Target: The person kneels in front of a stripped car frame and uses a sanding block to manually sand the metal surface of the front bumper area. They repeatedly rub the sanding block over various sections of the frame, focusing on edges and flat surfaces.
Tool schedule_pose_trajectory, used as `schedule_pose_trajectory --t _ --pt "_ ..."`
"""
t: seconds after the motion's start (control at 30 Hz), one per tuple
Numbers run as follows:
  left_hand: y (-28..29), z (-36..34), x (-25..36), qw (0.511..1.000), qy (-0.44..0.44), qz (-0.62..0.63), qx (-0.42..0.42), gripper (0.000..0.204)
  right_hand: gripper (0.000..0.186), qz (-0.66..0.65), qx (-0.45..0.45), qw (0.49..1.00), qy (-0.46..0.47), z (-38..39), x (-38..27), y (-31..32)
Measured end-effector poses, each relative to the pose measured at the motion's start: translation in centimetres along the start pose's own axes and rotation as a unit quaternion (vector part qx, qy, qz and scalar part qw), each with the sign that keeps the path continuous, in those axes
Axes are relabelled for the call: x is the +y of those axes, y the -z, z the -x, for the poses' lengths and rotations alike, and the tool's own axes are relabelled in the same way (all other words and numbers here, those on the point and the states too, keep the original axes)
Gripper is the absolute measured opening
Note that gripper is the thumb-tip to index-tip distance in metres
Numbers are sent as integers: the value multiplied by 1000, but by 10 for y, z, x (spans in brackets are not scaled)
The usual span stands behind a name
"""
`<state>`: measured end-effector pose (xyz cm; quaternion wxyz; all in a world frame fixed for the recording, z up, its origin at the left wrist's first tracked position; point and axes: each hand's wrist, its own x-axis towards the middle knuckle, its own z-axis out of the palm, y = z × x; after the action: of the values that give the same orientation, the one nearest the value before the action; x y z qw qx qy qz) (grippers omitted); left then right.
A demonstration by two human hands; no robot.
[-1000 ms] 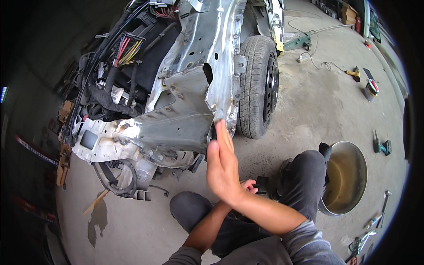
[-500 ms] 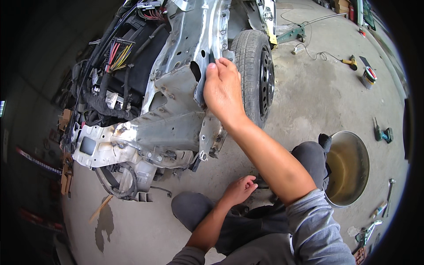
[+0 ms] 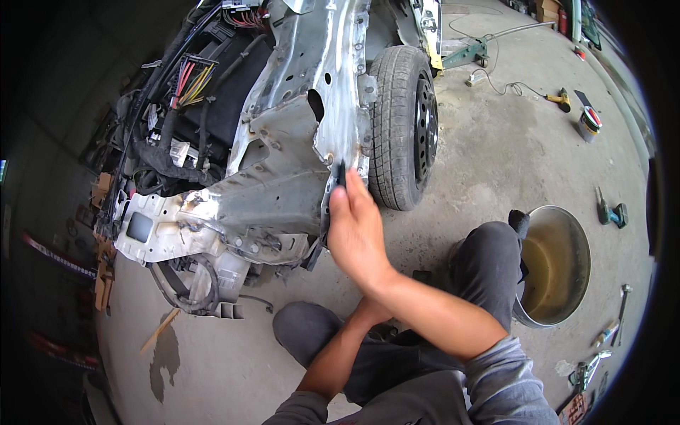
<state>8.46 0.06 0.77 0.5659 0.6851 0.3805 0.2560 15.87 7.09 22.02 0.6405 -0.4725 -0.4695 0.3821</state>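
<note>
My right hand (image 3: 356,225) is closed around a thin black pen-like object (image 3: 341,174), whose tip meets the bare metal body panel (image 3: 341,106) at its lower right edge. That panel is silver-grey, with round and oval holes and welded seams, and belongs to the stripped front of a car. Beneath my right forearm, low between my knees, my left hand (image 3: 371,310) is mostly hidden, so its fingers do not show. A black tyre (image 3: 393,127) on a dark wheel stands just right of the panel.
Coloured wires (image 3: 193,83) hang in the opened bay at left. A large metal basin (image 3: 559,265) stands right of my knee. Over the floor lie a cordless drill (image 3: 611,212), a yellow power tool (image 3: 559,99), a tin can (image 3: 589,126) and a long wrench (image 3: 622,312). A green jack (image 3: 464,55) sits behind.
My right hand has come down along the panel edge toward me with the black object. My left hand, with fingers visible before, is now covered by my right forearm.
</note>
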Motion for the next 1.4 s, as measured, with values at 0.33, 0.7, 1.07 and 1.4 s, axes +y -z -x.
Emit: schedule_pose_trajectory --t 0.33,0.7,1.07,1.4 --pt "-3 -2 -46 988 -78 -85 107 38 51 -24 -12 999 40 27 8 0" --pt "0 2 3 974 37 -220 47 36 50 -23 -40 990 130 71 21 -9" --pt "-2 -4 -4 981 90 -171 5 43 51 10 -55 979 194 37 12 -1" --pt "1 2 13 994 -2 -104 29 33 50 -13 -9 989 149 -19 -3 -6"
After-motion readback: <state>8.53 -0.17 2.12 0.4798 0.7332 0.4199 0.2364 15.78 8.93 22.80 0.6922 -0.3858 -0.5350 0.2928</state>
